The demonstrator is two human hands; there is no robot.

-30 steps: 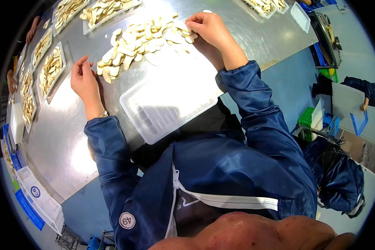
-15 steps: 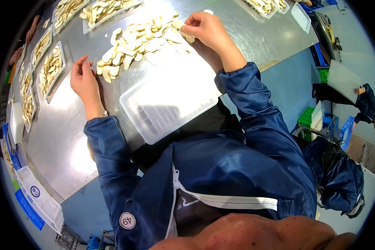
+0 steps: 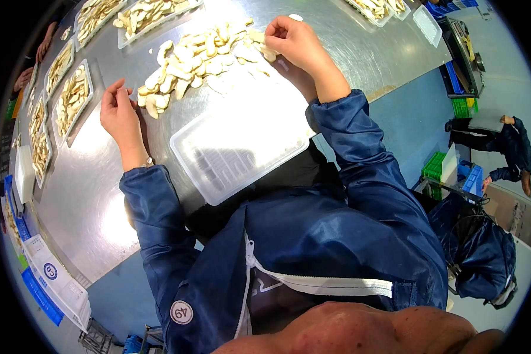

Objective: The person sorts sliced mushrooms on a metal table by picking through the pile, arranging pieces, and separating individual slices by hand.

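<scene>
Your right hand (image 3: 298, 44) drew back slightly at the right end of the heap of pale slices (image 3: 189, 65)

Since half a second earlier, your right fingertips had slid a little outward, while your left hand (image 3: 118, 112) stayed where it was. The slices lay loosely on the steel table (image 3: 94, 200), between your two hands.

Your right grip was narrow, thumb and forefinger close together at the heap's edge, with one slice (image 3: 256, 36) right beside them; whether they pinched anything could not be told. Your left hand was at the heap's left end, fingers loosely bent and grip narrow; its inner side was hidden, so whether it held something could not be told either.

Nearer your body, a translucent tray (image 3: 224, 165) sat at the table's edge, its ribbed floor partly lost in glare. Left of your left hand stood a tray filled with slices (image 3: 91, 85), and beyond the heap another filled tray (image 3: 124, 43).

At the far left, another person's hand (image 3: 43, 51) showed at the table's side. Well off to the right, a co-worker in dark clothes (image 3: 507, 144) had changed posture, one hand on a pale panel (image 3: 487, 122) and the other near a blue crate (image 3: 473, 177).
</scene>
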